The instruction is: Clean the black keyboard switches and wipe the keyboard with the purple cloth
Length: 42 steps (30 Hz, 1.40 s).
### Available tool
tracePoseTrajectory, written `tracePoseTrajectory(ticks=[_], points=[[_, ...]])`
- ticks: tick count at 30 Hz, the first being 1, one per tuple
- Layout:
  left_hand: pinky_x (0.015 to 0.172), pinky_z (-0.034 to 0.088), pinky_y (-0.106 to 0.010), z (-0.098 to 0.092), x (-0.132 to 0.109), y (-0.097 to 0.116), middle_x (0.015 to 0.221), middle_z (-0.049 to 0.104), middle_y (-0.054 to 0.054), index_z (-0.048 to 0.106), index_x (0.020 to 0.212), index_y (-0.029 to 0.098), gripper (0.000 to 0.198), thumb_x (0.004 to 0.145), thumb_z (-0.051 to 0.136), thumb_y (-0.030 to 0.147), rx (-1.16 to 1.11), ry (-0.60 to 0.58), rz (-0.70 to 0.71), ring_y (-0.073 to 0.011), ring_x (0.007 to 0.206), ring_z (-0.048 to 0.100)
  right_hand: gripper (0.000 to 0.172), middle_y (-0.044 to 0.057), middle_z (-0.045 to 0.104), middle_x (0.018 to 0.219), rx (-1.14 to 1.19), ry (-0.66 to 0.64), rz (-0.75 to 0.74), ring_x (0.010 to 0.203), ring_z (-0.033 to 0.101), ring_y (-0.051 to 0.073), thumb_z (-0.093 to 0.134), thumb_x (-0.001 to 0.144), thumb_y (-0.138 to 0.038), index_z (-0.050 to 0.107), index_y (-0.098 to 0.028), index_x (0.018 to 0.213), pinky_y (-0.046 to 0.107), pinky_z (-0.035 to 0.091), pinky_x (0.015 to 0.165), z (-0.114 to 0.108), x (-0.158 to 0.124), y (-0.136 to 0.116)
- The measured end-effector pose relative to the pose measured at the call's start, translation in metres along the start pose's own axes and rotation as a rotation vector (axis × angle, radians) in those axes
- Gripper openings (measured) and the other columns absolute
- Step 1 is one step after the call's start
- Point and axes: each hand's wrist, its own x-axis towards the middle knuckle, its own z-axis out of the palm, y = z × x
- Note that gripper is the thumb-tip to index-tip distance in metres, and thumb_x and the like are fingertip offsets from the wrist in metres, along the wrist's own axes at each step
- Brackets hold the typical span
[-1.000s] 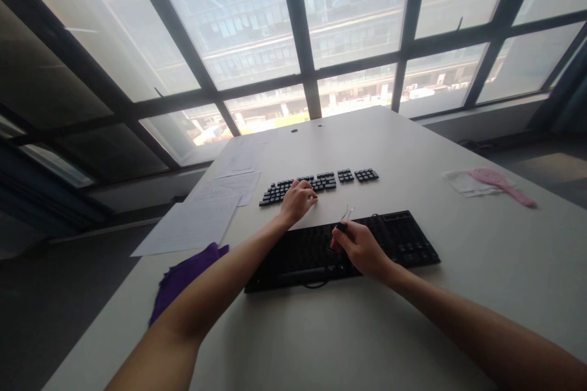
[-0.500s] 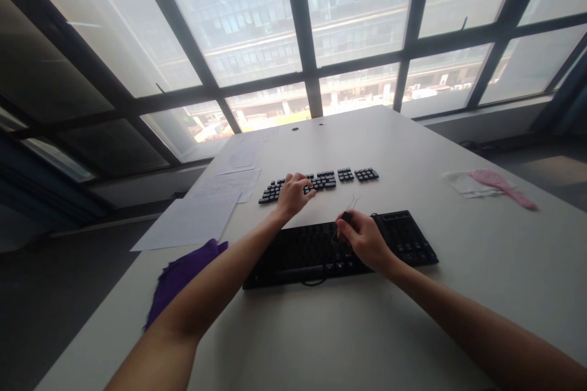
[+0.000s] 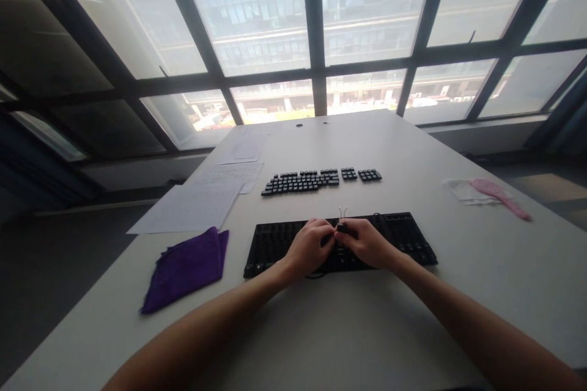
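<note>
A black keyboard [image 3: 270, 244] lies flat on the white table, with both my hands over its middle. My right hand [image 3: 369, 245] is closed on a wire keycap puller [image 3: 342, 214], whose two thin prongs point up and away from me. A small black piece shows at the fingertips below the prongs. My left hand [image 3: 309, 247] is closed too, its fingertips meeting the right ones at that spot; what they pinch is hidden. Beyond the keyboard, loose black keycaps [image 3: 300, 182] stand in rows, grouped like a keyboard layout.
A folded purple cloth [image 3: 186, 269] lies left of the keyboard. Sheets of paper [image 3: 188, 208] cover part of the table's left edge. To the right, a pink brush-shaped thing [image 3: 499, 197] rests on a white cloth [image 3: 465, 192]. Large windows rise behind the table.
My left hand has come back from the rows of loose keycaps to meet my right hand over the keyboard. The puller's prongs now point more upright.
</note>
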Motion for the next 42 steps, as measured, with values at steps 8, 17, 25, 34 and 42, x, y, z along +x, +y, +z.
tracePoseTrajectory(ticks=[8, 17, 25, 34, 42], points=[[0.087, 0.045, -0.034, 0.0, -0.001, -0.003, 0.085, 0.067, -0.005, 0.068, 0.081, 0.018, 0.011, 0.087, 0.06, 0.017, -0.047, 0.036, -0.013, -0.02, 0.086, 0.059, 0.023, -0.001, 0.058, 0.068, -0.103, -0.06, 0.014, 0.065, 0.049, 0.014, 0.056, 0.093, -0.028, 0.06, -0.016, 0.074, 0.025, 0.038, 0.061, 0.003, 0.0, -0.01], [0.082, 0.046, -0.031, 0.0, -0.001, -0.001, 0.086, 0.067, -0.004, 0.071, 0.086, 0.019, 0.013, 0.087, 0.058, 0.014, -0.116, 0.08, -0.049, -0.0186, 0.086, 0.061, 0.019, 0.004, 0.062, 0.078, -0.31, -0.052, -0.142, 0.071, 0.054, 0.016, 0.056, 0.095, -0.025, 0.062, -0.017, 0.08, 0.028, 0.042, 0.068, 0.001, -0.014, -0.001], [0.076, 0.045, -0.029, -0.009, -0.002, 0.007, 0.082, 0.064, -0.002, 0.065, 0.08, 0.019, 0.014, 0.075, 0.056, 0.008, -0.039, -0.11, 0.034, -0.0179, 0.081, 0.058, 0.015, 0.005, 0.065, 0.08, -0.372, -0.019, -0.204, 0.072, 0.059, 0.018, 0.055, 0.095, -0.021, 0.062, -0.018, 0.082, 0.029, 0.043, 0.069, 0.004, -0.023, 0.0], [0.082, 0.044, -0.034, -0.005, -0.002, 0.007, 0.092, 0.064, -0.004, 0.064, 0.088, 0.019, 0.024, 0.081, 0.072, 0.041, 0.075, -0.193, 0.065, -0.0216, 0.089, 0.056, 0.016, 0.001, 0.066, 0.069, 0.003, 0.157, 0.053, 0.064, 0.059, 0.016, 0.061, 0.09, -0.023, 0.064, -0.017, 0.076, 0.027, 0.045, 0.06, 0.004, -0.019, 0.004], [0.087, 0.047, -0.034, -0.002, -0.003, 0.002, 0.097, 0.066, -0.005, 0.068, 0.098, 0.021, 0.016, 0.084, 0.073, 0.027, -0.055, -0.082, 0.068, -0.0206, 0.093, 0.06, 0.021, 0.002, 0.064, 0.068, -0.005, 0.255, 0.045, 0.063, 0.057, 0.015, 0.06, 0.092, -0.033, 0.065, -0.017, 0.079, 0.027, 0.045, 0.061, 0.004, -0.018, 0.001]])
